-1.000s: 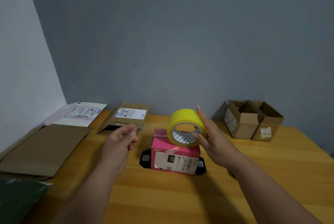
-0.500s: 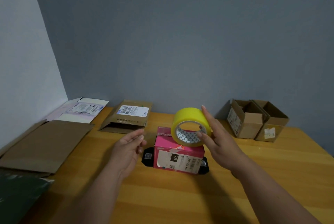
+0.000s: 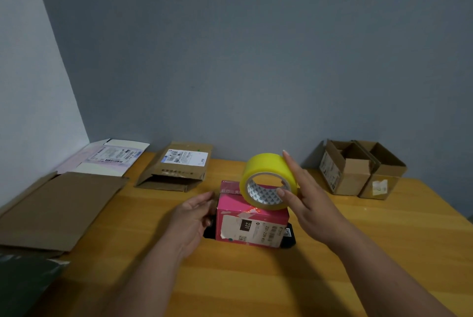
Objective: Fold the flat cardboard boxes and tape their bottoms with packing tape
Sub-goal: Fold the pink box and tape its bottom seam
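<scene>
A pink box (image 3: 252, 227) stands mid-table on its black flaps. On its top rests a yellow roll of packing tape (image 3: 266, 170), standing on edge. My right hand (image 3: 309, 204) pinches the roll from the right, with the thumb in the core and the fingers straight along its outer side. My left hand (image 3: 194, 217) is at the box's left side with relaxed fingers, holding nothing; whether it touches the box I cannot tell.
Flat cardboard lies at the left: a big brown sheet (image 3: 58, 209), a white-and-pink flattened box (image 3: 107, 158) and a brown flattened box with a label (image 3: 176, 168). Two folded open brown boxes (image 3: 358, 170) stand at the back right. The wooden table (image 3: 256, 281) ends against the walls.
My left hand has moved right and forward to the pink box's left side. The right hand has kept hold of the tape roll on top of the box.
</scene>
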